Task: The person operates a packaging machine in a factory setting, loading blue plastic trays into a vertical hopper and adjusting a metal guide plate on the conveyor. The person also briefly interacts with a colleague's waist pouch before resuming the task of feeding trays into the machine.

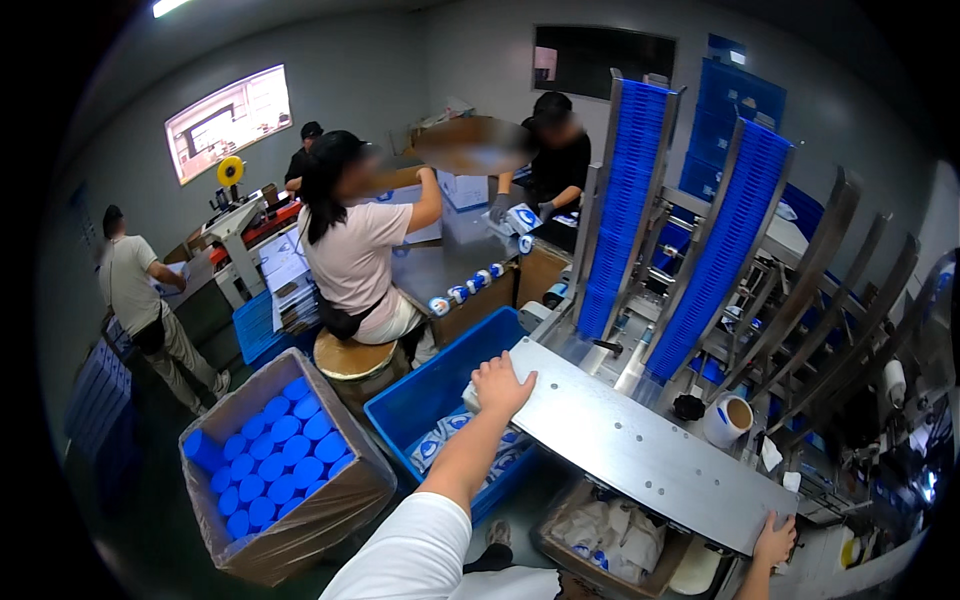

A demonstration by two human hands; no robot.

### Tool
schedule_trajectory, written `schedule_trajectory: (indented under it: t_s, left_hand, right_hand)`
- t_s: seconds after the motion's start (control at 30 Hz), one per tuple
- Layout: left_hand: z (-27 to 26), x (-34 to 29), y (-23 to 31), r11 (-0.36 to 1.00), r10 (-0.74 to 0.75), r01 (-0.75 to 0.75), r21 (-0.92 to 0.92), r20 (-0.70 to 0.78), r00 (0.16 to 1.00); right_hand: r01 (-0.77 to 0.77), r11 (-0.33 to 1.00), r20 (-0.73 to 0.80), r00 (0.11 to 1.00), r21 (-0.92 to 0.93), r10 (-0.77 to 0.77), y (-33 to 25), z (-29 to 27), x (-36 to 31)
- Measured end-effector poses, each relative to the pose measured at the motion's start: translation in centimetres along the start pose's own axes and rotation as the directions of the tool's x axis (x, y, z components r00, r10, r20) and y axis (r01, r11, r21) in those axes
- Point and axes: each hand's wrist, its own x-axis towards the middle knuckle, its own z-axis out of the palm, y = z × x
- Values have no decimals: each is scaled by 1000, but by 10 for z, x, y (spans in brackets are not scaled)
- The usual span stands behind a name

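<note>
A long silver metal panel (640,440) with several screw heads slopes from the middle down to the lower right, along the near side of a machine. On its left end lies my left hand (502,385), fingers stretched over the corner and thumb spread apart. My right hand (775,542) touches the panel's right end with its fingers apart; part of that hand is hard to see. Beyond the panel rise tall metal magazines holding a stack of blue flat pieces (625,200) and a second blue stack (725,240). A white roll (728,420) sits beside the panel.
A blue bin (400,415) of white-and-blue packets stands left of the panel. A cardboard box (330,510) of blue round-topped items is farther left. Below the panel is a box of white film (610,530). Several co-workers stand or sit around a metal table (450,265).
</note>
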Motion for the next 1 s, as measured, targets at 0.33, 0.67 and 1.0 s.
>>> schedule_trajectory:
  t_s: [0.33, 0.67, 1.0]
  left_hand:
    - [5, -1, -1, 1000, -11, 12, 14, -25, 1000]
    - [9, -2, -1, 999, -24, 22, -50, -38, 999]
    - [7, -1, 0, 998, -41, 40, -41, -39, 998]
  right_hand:
    - [108, 994, -34, 994, -14, -109, 5, -30, -4]
    - [406, 814, -336, 763, -415, -552, 21, 5, 7]
    - [581, 712, -192, 706, -394, -682, 4, -12, 6]
